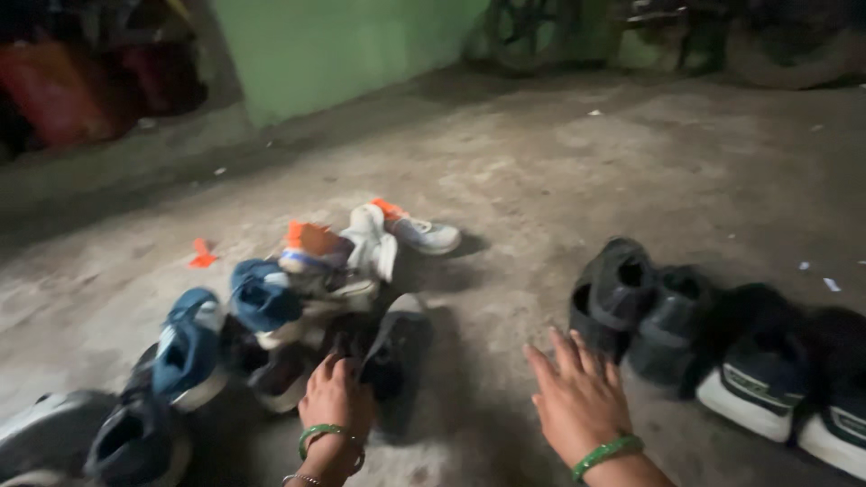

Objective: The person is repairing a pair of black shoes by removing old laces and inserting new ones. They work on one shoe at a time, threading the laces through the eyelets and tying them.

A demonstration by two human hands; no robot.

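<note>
My left hand [336, 397] with a green bangle rests on a dark shoe [397, 347] at the edge of a loose heap of shoes; its fingers curl at the shoe's opening. My right hand [575, 392], also with a green bangle, hovers flat with fingers spread over the bare concrete floor [541, 180], just left of a black shoe [613, 289]. The heap holds blue shoes [262, 302] and white shoes with orange trim [361, 243]. The picture is blurred.
To the right, dark shoes [677, 320] and dark shoes with white soles [767, 379] stand in a row. A small orange scrap [202, 254] lies on the floor. A green wall [334, 45] and dim clutter stand at the back.
</note>
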